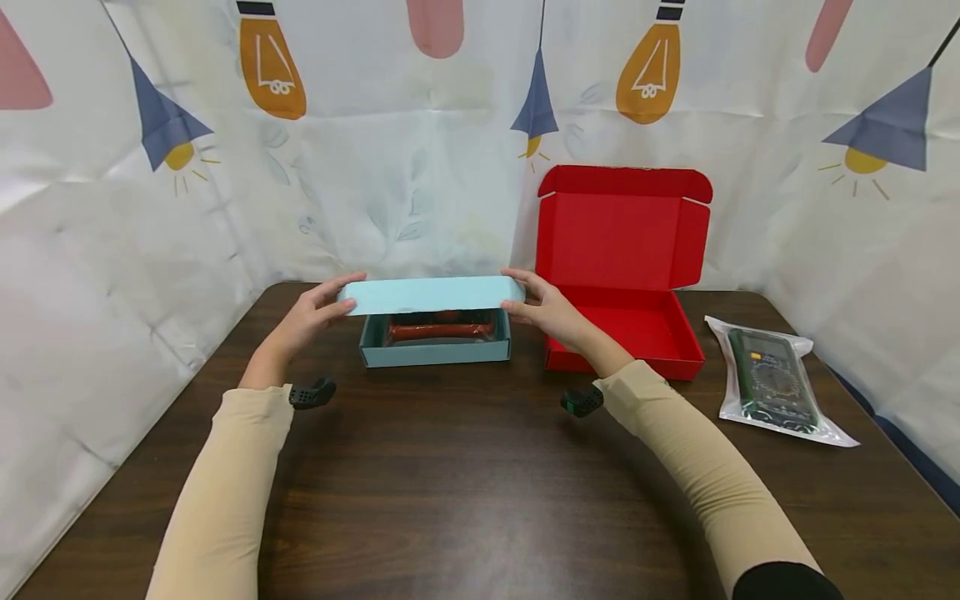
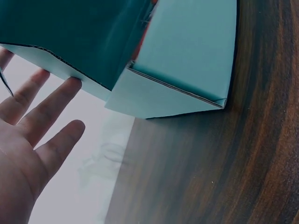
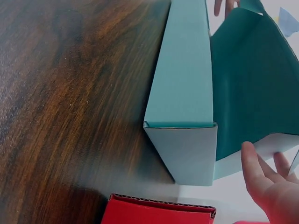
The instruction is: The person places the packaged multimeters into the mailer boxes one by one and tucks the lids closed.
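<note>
A light-blue cardboard box point(image 1: 437, 357) rests on the table, its hinged lid point(image 1: 431, 295) tilted partly up. Inside lies a reddish-brown item point(image 1: 441, 331) in clear plastic; the lid hides the rest of it. At the lid's left end is my left hand point(image 1: 298, 323), fingers extended and tips touching the side flap point(image 2: 60, 70). My right hand point(image 1: 553, 313) touches the opposite end of the lid in the same way, with fingers spread along the side flap point(image 3: 268, 144). The lid's dark teal inner face point(image 3: 252, 79) shows in both wrist views.
Right of the blue box stands a red cardboard box point(image 1: 622, 325) with its lid raised. Farther right, a multimeter point(image 1: 772, 379) lies in a clear plastic bag. A white patterned cloth point(image 1: 427, 192) hangs behind the dark wooden table point(image 1: 450, 483).
</note>
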`<state>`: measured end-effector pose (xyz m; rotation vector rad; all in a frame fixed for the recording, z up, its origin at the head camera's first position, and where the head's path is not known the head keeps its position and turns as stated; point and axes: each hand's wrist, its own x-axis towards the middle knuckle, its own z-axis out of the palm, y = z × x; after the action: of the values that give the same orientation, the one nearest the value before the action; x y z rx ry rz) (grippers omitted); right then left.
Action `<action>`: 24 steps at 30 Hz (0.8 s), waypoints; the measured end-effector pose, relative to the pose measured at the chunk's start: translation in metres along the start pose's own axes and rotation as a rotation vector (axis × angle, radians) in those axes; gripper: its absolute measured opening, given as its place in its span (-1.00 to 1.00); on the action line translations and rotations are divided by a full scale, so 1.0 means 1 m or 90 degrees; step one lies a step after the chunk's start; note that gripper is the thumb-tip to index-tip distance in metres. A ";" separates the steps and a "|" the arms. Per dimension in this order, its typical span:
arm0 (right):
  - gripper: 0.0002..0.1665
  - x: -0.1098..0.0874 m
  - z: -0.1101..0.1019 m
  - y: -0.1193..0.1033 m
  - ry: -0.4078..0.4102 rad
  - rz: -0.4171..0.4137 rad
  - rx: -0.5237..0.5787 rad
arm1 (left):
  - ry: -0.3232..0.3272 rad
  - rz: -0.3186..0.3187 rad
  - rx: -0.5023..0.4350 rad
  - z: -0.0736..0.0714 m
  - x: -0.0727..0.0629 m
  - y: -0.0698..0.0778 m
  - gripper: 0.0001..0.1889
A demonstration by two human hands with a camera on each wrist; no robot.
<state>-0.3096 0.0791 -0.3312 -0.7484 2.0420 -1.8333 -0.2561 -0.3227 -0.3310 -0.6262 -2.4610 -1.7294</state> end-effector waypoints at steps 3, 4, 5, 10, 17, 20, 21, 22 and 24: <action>-0.23 0.000 -0.001 0.000 -0.001 0.002 -0.012 | 0.005 0.004 0.020 0.001 -0.001 -0.002 -0.48; -0.24 0.000 -0.001 0.000 -0.002 0.001 -0.017 | 0.006 0.002 0.021 0.001 -0.001 -0.002 -0.47; -0.24 0.000 -0.001 0.001 -0.004 0.000 -0.021 | 0.007 -0.002 0.022 0.002 -0.001 -0.002 -0.46; -0.25 -0.001 -0.002 0.003 0.007 -0.001 -0.041 | 0.002 -0.015 0.007 0.004 -0.001 -0.006 -0.46; -0.25 -0.003 0.002 0.010 0.006 -0.002 -0.027 | 0.003 -0.017 0.006 0.006 -0.003 -0.009 -0.47; -0.25 -0.005 0.005 0.014 0.009 -0.004 -0.021 | 0.005 -0.016 0.018 0.007 -0.004 -0.010 -0.47; -0.25 -0.005 0.006 0.015 0.011 -0.004 -0.022 | 0.004 -0.014 0.025 0.007 -0.004 -0.011 -0.46; -0.25 -0.006 0.007 0.015 0.014 -0.003 -0.025 | 0.002 -0.011 0.035 0.008 -0.004 -0.011 -0.46; -0.25 -0.007 0.008 0.017 0.018 0.000 -0.024 | -0.003 -0.008 0.048 0.008 -0.004 -0.013 -0.46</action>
<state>-0.3022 0.0772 -0.3499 -0.7363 2.1004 -1.8197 -0.2555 -0.3203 -0.3467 -0.6087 -2.5250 -1.6321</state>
